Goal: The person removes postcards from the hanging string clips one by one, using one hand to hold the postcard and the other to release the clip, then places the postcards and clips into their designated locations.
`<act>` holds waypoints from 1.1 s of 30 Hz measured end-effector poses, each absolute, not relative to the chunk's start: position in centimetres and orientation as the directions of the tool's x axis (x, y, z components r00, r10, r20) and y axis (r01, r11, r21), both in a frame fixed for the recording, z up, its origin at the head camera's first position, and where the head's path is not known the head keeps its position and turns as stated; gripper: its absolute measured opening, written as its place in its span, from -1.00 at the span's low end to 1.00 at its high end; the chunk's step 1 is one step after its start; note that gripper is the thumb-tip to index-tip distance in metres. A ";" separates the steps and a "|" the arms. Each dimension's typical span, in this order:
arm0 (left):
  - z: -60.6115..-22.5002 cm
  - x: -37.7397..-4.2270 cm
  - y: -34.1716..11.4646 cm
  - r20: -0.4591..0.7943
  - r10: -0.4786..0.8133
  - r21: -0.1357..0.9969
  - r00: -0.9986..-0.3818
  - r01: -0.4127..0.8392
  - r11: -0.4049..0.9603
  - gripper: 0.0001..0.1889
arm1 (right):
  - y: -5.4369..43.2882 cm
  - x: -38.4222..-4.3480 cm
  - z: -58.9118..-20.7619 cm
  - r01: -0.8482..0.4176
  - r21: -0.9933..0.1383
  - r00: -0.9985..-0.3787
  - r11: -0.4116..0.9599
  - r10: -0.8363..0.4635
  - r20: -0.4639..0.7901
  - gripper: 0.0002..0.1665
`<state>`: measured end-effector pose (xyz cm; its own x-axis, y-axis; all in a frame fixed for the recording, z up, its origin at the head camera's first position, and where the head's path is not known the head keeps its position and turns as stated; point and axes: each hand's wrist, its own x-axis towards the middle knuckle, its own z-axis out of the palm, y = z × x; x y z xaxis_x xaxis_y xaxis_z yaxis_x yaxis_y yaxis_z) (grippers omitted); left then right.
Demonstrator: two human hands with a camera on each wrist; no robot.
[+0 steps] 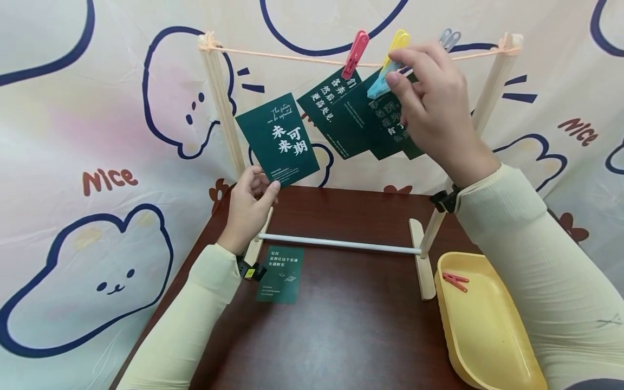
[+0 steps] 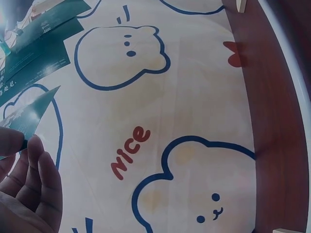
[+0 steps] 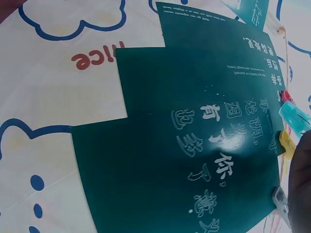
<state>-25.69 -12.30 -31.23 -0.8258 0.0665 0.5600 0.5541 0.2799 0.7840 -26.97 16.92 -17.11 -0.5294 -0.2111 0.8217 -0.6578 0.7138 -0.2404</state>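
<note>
So a dark green card point(image 1: 278, 141) with white lettering is being held up left of the row of hanging ones, well above the desk point(image 1: 351, 330). It's pinched near its bottom edge by the left hand point(image 1: 247, 210), thumb in front and fingers tucked behind. Printed side is turned to the head camera, and the long axis is tipped, top end leaning left, bottom end lower right.

A light-blue clothespin point(image 1: 382, 81) is gripped between the thumb and fingertips of the right hand point(image 1: 441, 111), nose pointed down and left. It's lined up in front of the hanging cards point(image 1: 335, 127); whether they're touched by it can't really be told.

Those cards overlap and hang at a slant from a string point(image 1: 287, 56), with a red clothespin point(image 1: 355, 54), a yellow clothespin point(image 1: 400, 39) and a grey clothespin point(image 1: 449, 39) lined up along it. The string is tied between two wooden posts point(image 1: 221, 103), joined low down by a white crossbar point(image 1: 336, 243).

Over on the right, a yellow tray point(image 1: 492, 325) is parked with a red peg point(image 1: 455, 281) lying near its far end. One more green sheet point(image 1: 281, 276) is laid flat by the left foot of the stand.

Pose-wise, the left forearm is angled up from bottom left; the right one is raised higher, brought in from the right, wrist bent toward the line.
</note>
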 end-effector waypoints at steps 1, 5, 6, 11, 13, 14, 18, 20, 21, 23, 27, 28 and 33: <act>-31.3 -25.6 -12.3 0.558 0.066 0.786 -0.827 0.552 0.277 -0.72 | 17.0 -27.0 -17.2 -0.662 -0.240 -0.526 0.710 -0.212 0.824 -0.52; -31.5 -25.4 -12.6 0.554 0.063 0.788 -0.830 0.548 0.280 -0.73 | 17.4 -26.9 -17.6 -0.668 -0.237 -0.518 0.706 -0.212 0.828 -0.53; -31.6 -25.4 -12.7 0.554 0.060 0.789 -0.830 0.547 0.280 -0.73 | 17.5 -26.9 -17.6 -0.667 -0.237 -0.520 0.706 -0.213 0.827 -0.53; -31.8 -25.1 -13.2 0.553 0.050 0.793 -0.832 0.544 0.274 -0.68 | 17.7 -26.8 -17.8 -0.672 -0.207 -0.500 0.711 -0.229 0.835 -0.54; -31.9 -25.1 -13.3 0.554 0.053 0.792 -0.831 0.546 0.273 -0.67 | 17.9 -26.8 -17.8 -0.674 -0.205 -0.497 0.710 -0.231 0.837 -0.55; -32.0 -25.1 -13.4 0.555 0.055 0.791 -0.830 0.547 0.273 -0.66 | 18.0 -26.8 -17.9 -0.674 -0.210 -0.501 0.708 -0.230 0.834 -0.55; -32.2 -25.1 -13.6 0.564 0.052 0.780 -0.824 0.553 0.293 -0.67 | 18.3 -26.7 -18.2 -0.680 -0.239 -0.517 0.693 -0.222 0.827 -0.55; -32.2 -25.0 -13.7 0.564 0.048 0.779 -0.825 0.550 0.301 -0.67 | 18.5 -26.7 -18.3 -0.684 -0.245 -0.518 0.687 -0.222 0.826 -0.55; -32.2 -25.0 -13.8 0.563 0.047 0.780 -0.825 0.549 0.302 -0.67 | 18.7 -26.7 -18.4 -0.687 -0.246 -0.517 0.684 -0.222 0.827 -0.56; -32.2 -24.9 -13.8 0.558 0.046 0.783 -0.829 0.544 0.303 -0.67 | 19.0 -26.7 -18.5 -0.684 -0.246 -0.517 0.687 -0.218 0.828 -0.56; -32.3 -24.8 -13.9 0.545 0.048 0.789 -0.837 0.531 0.309 -0.67 | 19.8 -26.6 -18.8 -0.668 -0.248 -0.524 0.702 -0.207 0.826 -0.57; -32.3 -24.8 -13.9 0.544 0.047 0.789 -0.838 0.529 0.313 -0.67 | 20.0 -26.6 -18.9 -0.662 -0.248 -0.527 0.707 -0.204 0.825 -0.57; -32.5 -24.7 -14.0 0.539 0.044 0.786 -0.841 0.521 0.331 -0.66 | 21.4 -26.3 -19.4 -0.630 -0.268 -0.554 0.729 -0.180 0.813 -0.57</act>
